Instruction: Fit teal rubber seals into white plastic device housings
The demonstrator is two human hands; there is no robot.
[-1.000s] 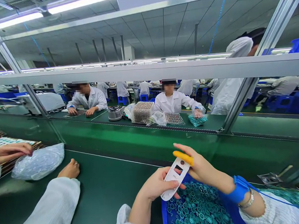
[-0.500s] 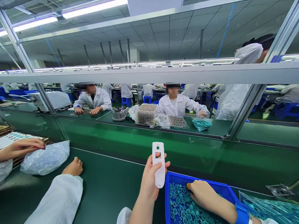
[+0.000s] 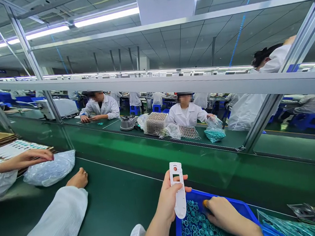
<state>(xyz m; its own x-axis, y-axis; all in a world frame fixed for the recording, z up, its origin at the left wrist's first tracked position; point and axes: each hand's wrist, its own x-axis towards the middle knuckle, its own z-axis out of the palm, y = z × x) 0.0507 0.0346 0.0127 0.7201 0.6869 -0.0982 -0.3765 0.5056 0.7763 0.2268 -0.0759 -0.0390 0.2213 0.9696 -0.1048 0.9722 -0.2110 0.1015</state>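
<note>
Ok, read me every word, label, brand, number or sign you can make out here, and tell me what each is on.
None can be read.
Sign, far left: too small.
Hanging panel, top: faint marks, too blurred.
White casing in the left hand: any marks are too small.

Wearer's left hand (image 3: 167, 198): 1; right hand (image 3: 225, 212): 1. White cover (image 3: 181, 202): 1. Blue tray (image 3: 179, 233): 1. Teal rings (image 3: 193, 219) inside it: many, overlapping, not countable. Co-worker's hands (image 3: 32, 158) at far left: 2. Clear bag (image 3: 50, 170) beside them: 1. Bags of teal pieces (image 3: 215, 134): 2, one far, one near. Co-workers (image 3: 100, 108) opposite, facing this way: 2.
</note>
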